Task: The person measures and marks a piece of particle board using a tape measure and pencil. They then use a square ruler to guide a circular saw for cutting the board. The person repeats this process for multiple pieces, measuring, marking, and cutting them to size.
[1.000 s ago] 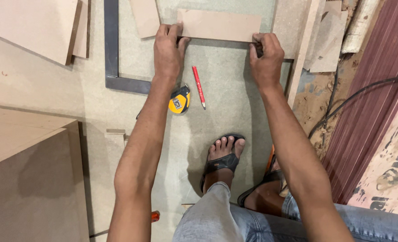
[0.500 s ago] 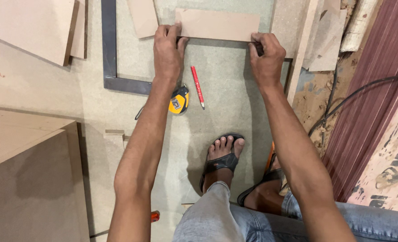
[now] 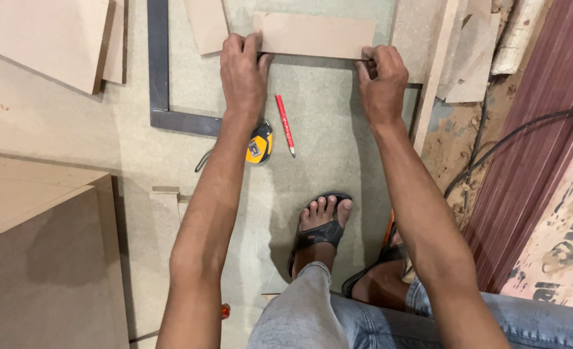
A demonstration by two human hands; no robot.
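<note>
A sandalled foot (image 3: 319, 223) rests on the greenish board floor (image 3: 325, 161). Beyond it lie a yellow tape measure (image 3: 259, 143) and red pencil (image 3: 285, 124). Farther, the left hand (image 3: 242, 74) and right hand (image 3: 382, 81) each pinch an end of the rectangular board piece (image 3: 315, 35), lying flat. Right of it, sawdust and a black cable (image 3: 493, 145).

Both bare arms stretched forward and down, hands set level and well apart.

Left hand (image 3: 242, 71) palm-down, fingers (image 3: 235, 46) curled forward and pressed flat, thumb angled inward, wrist straight above a long forearm. Right hand (image 3: 382, 81) knuckles up, fingers (image 3: 372, 57) bunched and pinched at the tips, wrist slightly bent inward. Forearms running nearly parallel, elbows low near the bent knees, one sandalled foot planted between them.
</note>
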